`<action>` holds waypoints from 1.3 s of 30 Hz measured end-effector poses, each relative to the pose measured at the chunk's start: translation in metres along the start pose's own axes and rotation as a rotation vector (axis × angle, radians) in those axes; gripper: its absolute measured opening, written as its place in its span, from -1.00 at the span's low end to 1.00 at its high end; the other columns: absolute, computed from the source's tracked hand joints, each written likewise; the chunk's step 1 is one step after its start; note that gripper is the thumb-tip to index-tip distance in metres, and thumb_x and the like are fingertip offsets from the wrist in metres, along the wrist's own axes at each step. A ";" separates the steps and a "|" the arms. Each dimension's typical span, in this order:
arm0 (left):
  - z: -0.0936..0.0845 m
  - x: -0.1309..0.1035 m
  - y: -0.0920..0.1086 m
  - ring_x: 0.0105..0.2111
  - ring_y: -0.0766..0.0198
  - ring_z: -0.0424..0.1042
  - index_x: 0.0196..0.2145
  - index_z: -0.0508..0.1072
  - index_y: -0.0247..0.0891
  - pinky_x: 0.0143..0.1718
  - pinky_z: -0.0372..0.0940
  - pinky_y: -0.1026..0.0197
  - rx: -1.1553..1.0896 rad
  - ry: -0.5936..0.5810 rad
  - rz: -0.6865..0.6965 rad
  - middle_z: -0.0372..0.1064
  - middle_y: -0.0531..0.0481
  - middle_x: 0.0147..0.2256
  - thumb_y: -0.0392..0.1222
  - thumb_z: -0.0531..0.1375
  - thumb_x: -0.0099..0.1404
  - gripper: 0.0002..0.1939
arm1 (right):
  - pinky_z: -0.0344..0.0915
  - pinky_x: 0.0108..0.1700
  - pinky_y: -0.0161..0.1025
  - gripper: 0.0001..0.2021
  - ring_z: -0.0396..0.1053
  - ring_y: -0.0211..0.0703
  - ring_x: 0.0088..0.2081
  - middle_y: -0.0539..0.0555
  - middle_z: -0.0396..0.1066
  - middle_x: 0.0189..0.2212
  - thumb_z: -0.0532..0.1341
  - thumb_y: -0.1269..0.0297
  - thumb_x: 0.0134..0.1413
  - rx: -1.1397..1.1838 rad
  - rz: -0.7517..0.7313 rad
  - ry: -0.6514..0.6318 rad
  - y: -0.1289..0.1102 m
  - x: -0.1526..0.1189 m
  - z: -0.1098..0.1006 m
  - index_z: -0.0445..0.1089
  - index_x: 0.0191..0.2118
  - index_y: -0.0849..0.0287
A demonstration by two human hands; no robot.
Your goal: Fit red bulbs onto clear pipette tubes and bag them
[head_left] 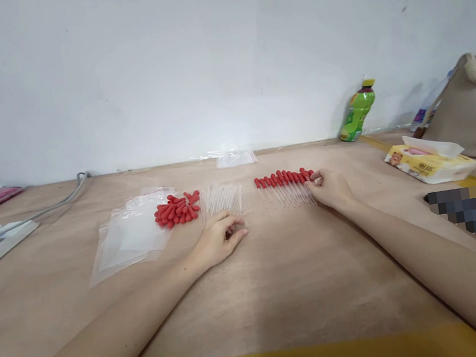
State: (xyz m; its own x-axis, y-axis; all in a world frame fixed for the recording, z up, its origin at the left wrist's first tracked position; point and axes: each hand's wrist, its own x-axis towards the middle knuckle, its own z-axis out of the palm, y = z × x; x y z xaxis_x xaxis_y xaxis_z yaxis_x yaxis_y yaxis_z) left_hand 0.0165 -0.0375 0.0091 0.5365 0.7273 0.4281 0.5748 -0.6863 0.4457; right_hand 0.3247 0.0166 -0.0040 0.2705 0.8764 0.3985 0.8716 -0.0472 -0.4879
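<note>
Tabletop (pixel 290 290) holds green bottle (pixel 359 102), label (pixel 354 120) illegible; left hand (pixel 221 238) parted, right hand (pixel 331 187) pinches dropper (pixel 311 173).

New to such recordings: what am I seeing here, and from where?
There is no machine here: a person works bare-handed, seen by one camera worn on the head, looking forward and down. On the table lie plastic bags, a pile of red bulbs, thin tubes and a row of red-topped droppers. A bottle and tissue box are farther right. The left hand, half curled by the tubes, shows nothing held. The right hand is at the row's right end; whether it grips a dropper is hard to tell.
</note>
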 end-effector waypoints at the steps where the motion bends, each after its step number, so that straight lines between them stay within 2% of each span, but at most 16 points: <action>1: 0.000 0.000 0.000 -0.47 0.38 0.29 -0.30 0.42 -0.31 -0.41 0.27 0.29 -0.001 -0.001 -0.002 0.27 -0.01 -0.39 -0.21 0.14 0.18 -0.86 | 0.16 -0.39 -0.31 -0.76 0.34 -0.16 -0.42 0.07 0.39 -0.51 0.14 0.22 -0.12 -0.012 0.002 0.002 0.000 0.000 0.000 0.39 -0.31 0.23; 10: 0.000 0.000 0.000 -0.46 0.38 0.28 -0.31 0.42 -0.31 -0.41 0.27 0.29 -0.011 -0.010 -0.012 0.27 -0.02 -0.38 -0.21 0.13 0.19 -0.86 | 0.13 -0.40 -0.29 -0.74 0.35 -0.10 -0.36 0.09 0.41 -0.44 0.12 0.23 -0.11 -0.084 0.051 -0.041 -0.001 -0.002 -0.002 0.39 -0.24 0.18; 15: 0.000 0.001 0.001 -0.46 0.38 0.28 -0.30 0.42 -0.31 -0.41 0.26 0.29 -0.012 -0.013 -0.012 0.26 -0.01 -0.39 -0.22 0.13 0.19 -0.85 | 0.11 -0.43 -0.29 -0.71 0.34 -0.11 -0.39 0.08 0.40 -0.46 0.11 0.10 -0.07 -0.066 0.067 -0.031 -0.010 -0.006 -0.005 0.40 -0.27 0.15; 18: 0.000 0.001 0.001 -0.47 0.38 0.28 -0.31 0.42 -0.32 -0.41 0.26 0.29 -0.008 -0.009 -0.007 0.26 -0.02 -0.39 -0.22 0.13 0.19 -0.85 | 0.10 -0.45 -0.31 -0.74 0.32 -0.16 -0.44 0.04 0.40 -0.49 0.10 0.12 -0.05 -0.036 0.026 -0.029 -0.026 -0.014 -0.007 0.40 -0.29 0.12; 21: 0.000 0.001 0.000 -0.46 0.37 0.28 -0.31 0.42 -0.33 -0.40 0.26 0.29 -0.009 -0.010 0.002 0.27 -0.02 -0.39 -0.22 0.14 0.18 -0.86 | 0.10 -0.44 -0.33 -0.80 0.31 -0.21 -0.45 0.00 0.40 -0.50 0.10 0.19 -0.04 0.006 -0.082 -0.053 -0.046 -0.023 -0.005 0.40 -0.31 0.11; 27: 0.000 0.001 0.001 -0.46 0.37 0.28 -0.31 0.42 -0.31 -0.40 0.26 0.28 -0.015 -0.015 -0.006 0.27 -0.02 -0.39 -0.22 0.13 0.19 -0.86 | 0.16 -0.34 -0.32 -0.82 0.35 -0.19 -0.36 0.05 0.43 -0.43 0.07 0.26 0.00 0.056 -0.325 -0.173 -0.094 -0.029 0.018 0.40 -0.38 0.17; 30: 0.000 0.000 0.000 -0.46 0.36 0.28 -0.31 0.41 -0.31 -0.39 0.26 0.27 -0.012 -0.020 -0.005 0.27 -0.02 -0.38 -0.21 0.12 0.19 -0.85 | 0.20 -0.25 -0.27 -0.76 0.36 -0.11 -0.27 0.14 0.44 -0.36 0.07 0.19 0.01 0.031 -0.286 -0.203 -0.121 -0.026 0.034 0.40 -0.31 0.21; 33: 0.000 -0.001 -0.001 -0.45 0.36 0.27 -0.30 0.41 -0.30 -0.38 0.26 0.26 -0.004 -0.019 0.004 0.26 -0.02 -0.38 -0.20 0.12 0.20 -0.86 | 0.24 -0.27 -0.22 -0.69 0.38 -0.02 -0.25 0.25 0.43 -0.32 0.07 0.13 0.01 -0.039 -0.206 -0.277 -0.142 -0.021 0.046 0.41 -0.31 0.27; 36: 0.000 0.000 0.000 -0.45 0.36 0.27 -0.31 0.41 -0.30 -0.38 0.26 0.27 -0.005 -0.023 0.010 0.25 -0.02 -0.37 -0.21 0.11 0.21 -0.86 | 0.27 -0.26 -0.19 -0.69 0.38 0.04 -0.22 0.31 0.42 -0.28 0.10 0.17 -0.01 -0.076 -0.173 -0.369 -0.152 -0.017 0.051 0.41 -0.27 0.32; 39: 0.000 0.000 0.000 -0.45 0.36 0.28 -0.32 0.41 -0.32 -0.38 0.26 0.27 -0.006 -0.026 0.006 0.26 -0.02 -0.38 -0.21 0.11 0.20 -0.86 | 0.28 -0.23 -0.19 -0.69 0.38 0.06 -0.19 0.33 0.42 -0.25 0.12 0.25 -0.06 -0.070 -0.175 -0.410 -0.155 -0.012 0.053 0.41 -0.23 0.35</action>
State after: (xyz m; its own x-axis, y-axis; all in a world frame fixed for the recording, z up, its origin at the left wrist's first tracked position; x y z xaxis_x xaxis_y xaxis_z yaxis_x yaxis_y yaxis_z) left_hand 0.0167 -0.0375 0.0094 0.5559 0.7231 0.4101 0.5678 -0.6906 0.4480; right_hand 0.1648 0.0385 0.0253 -0.0552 0.9909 0.1229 0.9191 0.0985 -0.3814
